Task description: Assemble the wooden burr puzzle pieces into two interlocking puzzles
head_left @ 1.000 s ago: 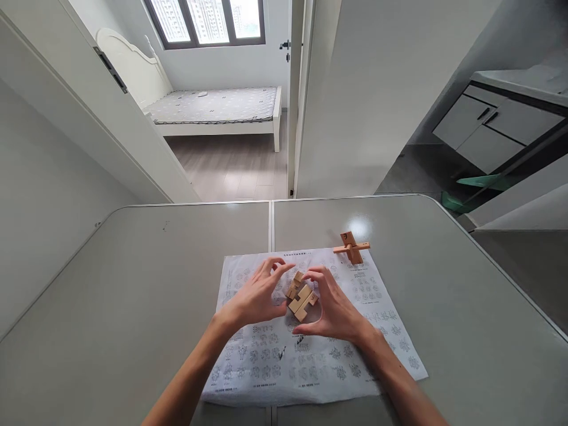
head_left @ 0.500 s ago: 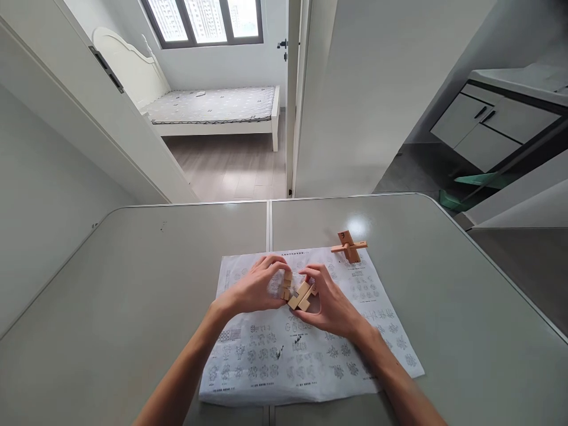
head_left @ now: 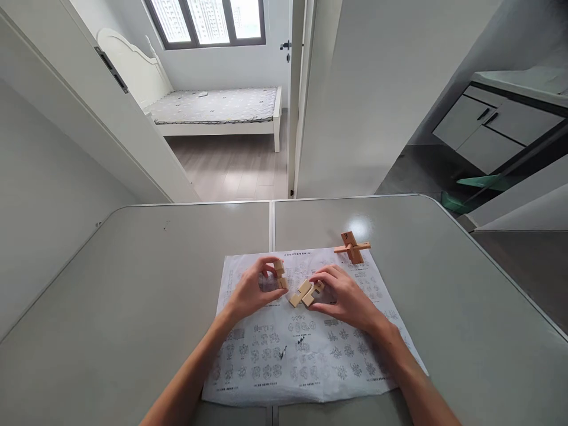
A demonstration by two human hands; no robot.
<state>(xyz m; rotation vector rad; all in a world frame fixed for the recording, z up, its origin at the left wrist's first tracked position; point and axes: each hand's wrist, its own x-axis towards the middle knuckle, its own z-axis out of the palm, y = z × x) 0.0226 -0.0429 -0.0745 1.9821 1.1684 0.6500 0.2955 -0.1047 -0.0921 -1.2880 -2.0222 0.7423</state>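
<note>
Between the thumb and fingers of my left hand (head_left: 251, 290) is a notched wooden puzzle piece (head_left: 280, 273), held upright. To its right, two more notched pale puzzle pieces (head_left: 302, 293) lie side by side at a slant over the printed sheet (head_left: 266, 378). My right hand (head_left: 344, 296) has its thumb and fingertips closed around the right one of these, a notched wooden block (head_left: 314, 294). Whether it also grips the left one I cannot tell. A gap separates the two hands' pieces.
A darker assembled wooden cross puzzle (head_left: 352, 247) stands at the sheet's upper right corner. The sheet, printed with small diagrams, lies on a grey table (head_left: 110, 307) with a seam down its middle. Beyond are a doorway, a bed (head_left: 217, 106) and a white cabinet (head_left: 497, 121).
My left hand has moved a little left and up with its puzzle piece. My right hand has shifted slightly right, and the gap between the hands is wider.
</note>
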